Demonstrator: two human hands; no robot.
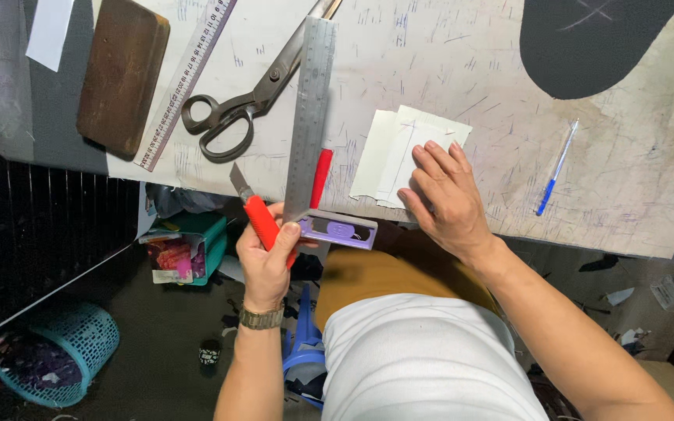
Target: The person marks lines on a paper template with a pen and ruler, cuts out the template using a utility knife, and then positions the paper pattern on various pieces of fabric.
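Clutching a red utility knife (259, 218), left hand (265, 261) grips tight; right hand (445, 199) flat on cream card pieces (399, 148).

Scissors (235, 105), rulers (311, 109) and a wooden block (122, 74) crowd the tabletop (633, 171) at upper left; the stretch between the paper (407, 152) and pen (558, 168) lies open.

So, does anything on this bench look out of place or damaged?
The left hand grips a red utility knife with its blade exposed. The metal try square overhangs the scratched white worktop edge. Scraps litter the dark floor.
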